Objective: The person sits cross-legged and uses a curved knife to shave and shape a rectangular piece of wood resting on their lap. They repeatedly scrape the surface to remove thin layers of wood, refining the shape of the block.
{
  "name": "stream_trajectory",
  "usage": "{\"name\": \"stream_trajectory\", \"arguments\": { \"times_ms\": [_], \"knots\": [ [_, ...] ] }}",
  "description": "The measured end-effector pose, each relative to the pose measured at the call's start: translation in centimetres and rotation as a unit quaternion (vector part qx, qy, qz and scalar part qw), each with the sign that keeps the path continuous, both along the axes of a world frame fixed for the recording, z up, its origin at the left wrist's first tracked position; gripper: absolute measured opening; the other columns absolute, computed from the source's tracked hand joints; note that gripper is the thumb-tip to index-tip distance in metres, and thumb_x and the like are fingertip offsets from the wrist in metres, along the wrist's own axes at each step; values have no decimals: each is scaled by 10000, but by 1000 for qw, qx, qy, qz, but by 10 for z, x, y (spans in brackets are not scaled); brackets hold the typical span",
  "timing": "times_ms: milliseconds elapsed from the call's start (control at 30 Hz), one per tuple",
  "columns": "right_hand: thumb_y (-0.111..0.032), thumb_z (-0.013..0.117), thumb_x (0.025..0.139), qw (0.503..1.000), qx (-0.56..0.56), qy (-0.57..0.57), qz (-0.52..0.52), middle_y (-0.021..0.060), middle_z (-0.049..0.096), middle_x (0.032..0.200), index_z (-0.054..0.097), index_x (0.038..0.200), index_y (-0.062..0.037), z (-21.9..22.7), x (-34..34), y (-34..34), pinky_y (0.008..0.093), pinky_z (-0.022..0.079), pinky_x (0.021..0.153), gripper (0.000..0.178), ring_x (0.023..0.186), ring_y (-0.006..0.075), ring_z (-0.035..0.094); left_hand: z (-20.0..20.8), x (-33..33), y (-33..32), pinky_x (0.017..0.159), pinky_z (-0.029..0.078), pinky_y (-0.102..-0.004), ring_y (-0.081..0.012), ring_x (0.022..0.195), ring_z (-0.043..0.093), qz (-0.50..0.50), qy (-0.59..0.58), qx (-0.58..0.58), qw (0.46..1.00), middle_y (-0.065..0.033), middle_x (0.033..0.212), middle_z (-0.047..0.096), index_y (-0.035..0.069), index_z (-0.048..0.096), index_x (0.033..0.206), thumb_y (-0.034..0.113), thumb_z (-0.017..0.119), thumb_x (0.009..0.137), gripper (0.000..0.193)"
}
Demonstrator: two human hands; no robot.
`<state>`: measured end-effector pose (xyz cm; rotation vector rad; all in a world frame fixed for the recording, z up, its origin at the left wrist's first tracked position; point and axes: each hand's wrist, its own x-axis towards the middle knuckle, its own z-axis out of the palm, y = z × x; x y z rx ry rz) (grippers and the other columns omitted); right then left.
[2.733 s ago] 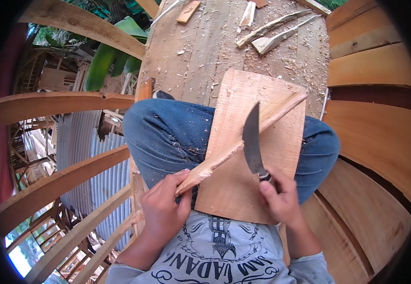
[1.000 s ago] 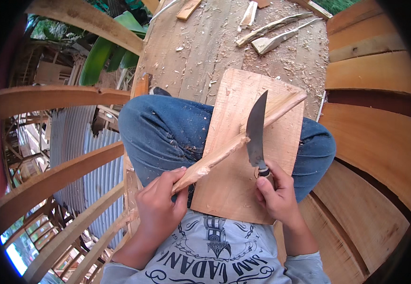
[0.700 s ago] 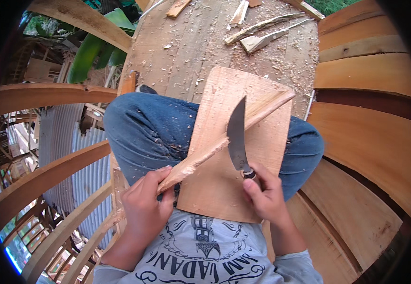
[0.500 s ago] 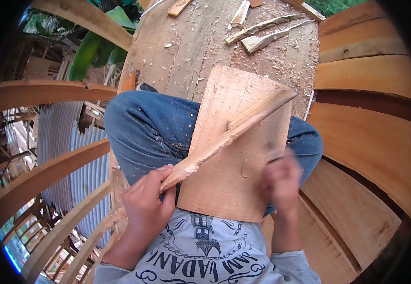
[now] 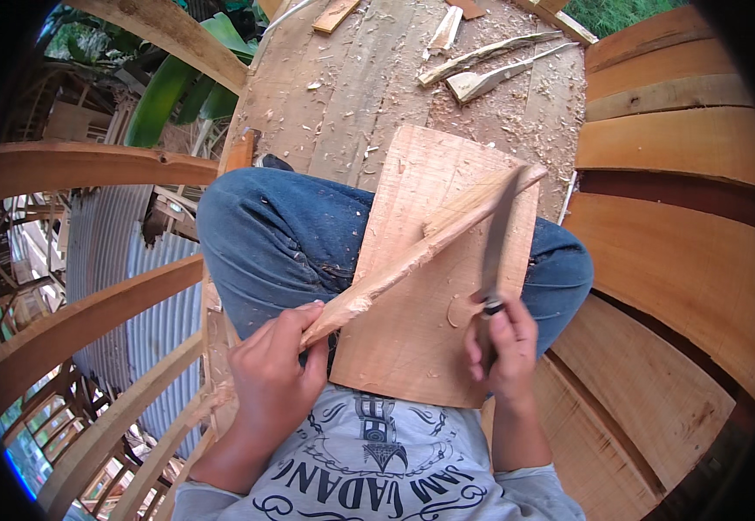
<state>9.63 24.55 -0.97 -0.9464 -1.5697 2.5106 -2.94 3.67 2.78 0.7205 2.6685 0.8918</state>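
A long, roughly carved piece of wood (image 5: 412, 254) slants across a flat board (image 5: 403, 347) that rests on my lap. Closed around its lower end is my left hand (image 5: 278, 360), near the board's left edge. My right hand (image 5: 505, 343) grips the handle of a knife (image 5: 500, 234) above the right side of the board. The knife's dark blade points away from me, its tip beside the far end of the carved wood. A curled shaving (image 5: 460, 311) lies on the board between the two hands.
Plank flooring (image 5: 343, 113) ahead is strewn with shavings. Two carved wood pieces (image 5: 482, 80) and a few offcuts lie there. Wooden rails (image 5: 91, 300) run along my left, and a slatted plank wall (image 5: 664, 234) curves along my right. My bent knees (image 5: 256, 226) flank the board.
My right hand, blurred before, is now sharp, and the knife blade stands clearly visible against the far part of the wood. My left hand keeps its hold almost unmoved.
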Motion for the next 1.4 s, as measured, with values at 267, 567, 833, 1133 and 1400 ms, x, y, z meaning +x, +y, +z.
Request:
{"name": "stream_trajectory", "arguments": {
  "times_ms": [267, 567, 833, 1133, 1400],
  "knots": [
    [-193, 572, 941, 951, 293, 10, 101, 43, 583, 677, 603, 1139, -8, -11, 8, -6, 202, 369, 465, 273, 496, 54, 466, 0, 1, 0, 692, 532, -319, -279, 830, 702, -4, -8, -2, 1000, -142, 909, 704, -8, 610, 925, -68, 703, 747, 210],
    [-170, 552, 955, 982, 189, -11, -2, 17, 561, 640, 586, 1145, -17, -3, 3, -7, 203, 384, 437, 246, 488, 54, 496, -1, 1, 1, 703, 534, -319, -282, 839, 702, -5, -4, 0, 1000, -143, 913, 704, -9, 611, 927, -65, 701, 752, 205],
    [-127, 571, 938, 990, 135, -25, -17, 19, 560, 694, 531, 1232, 37, -3, 11, -1, 218, 421, 562, 339, 571, 61, 520, -1, 3, 1, 702, 534, -314, -281, 838, 703, -4, 4, 1, 1000, -143, 918, 705, -3, 613, 932, -66, 697, 756, 205],
    [-79, 570, 929, 999, 35, 31, 20, 23, 556, 740, 508, 1281, 13, 2, 3, -14, 216, 401, 583, 369, 628, 56, 498, -1, 1, 1, 709, 534, -320, -283, 848, 703, -10, -2, -3, 1000, -145, 921, 705, -9, 610, 928, -68, 698, 751, 206],
    [-97, 573, 939, 991, 125, 31, 45, 6, 542, 754, 525, 1285, 7, -14, 4, -23, 198, 378, 510, 365, 565, 49, 476, -2, 1, 3, 712, 535, -317, -280, 849, 703, -13, 1, 3, 1000, -144, 927, 704, -5, 609, 938, -71, 701, 748, 221]
  ]
}}
